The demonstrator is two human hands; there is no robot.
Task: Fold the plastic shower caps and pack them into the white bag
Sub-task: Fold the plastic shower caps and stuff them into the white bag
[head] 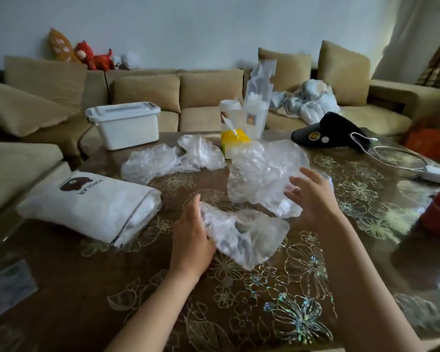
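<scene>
Two hands work one clear shower cap (241, 235) at table centre: left hand (192, 237) grips its edge, right hand (313, 196) spread open, touching another cap (262, 174) at one o'clock. White bag (92, 204) lies at nine o'clock. Slippery film could spring unfolded if released.

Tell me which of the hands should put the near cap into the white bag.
Left, probably. The left hand already touches the near shower cap, and the white bag lies on that side. The right hand is at another cap, farther away.
</scene>
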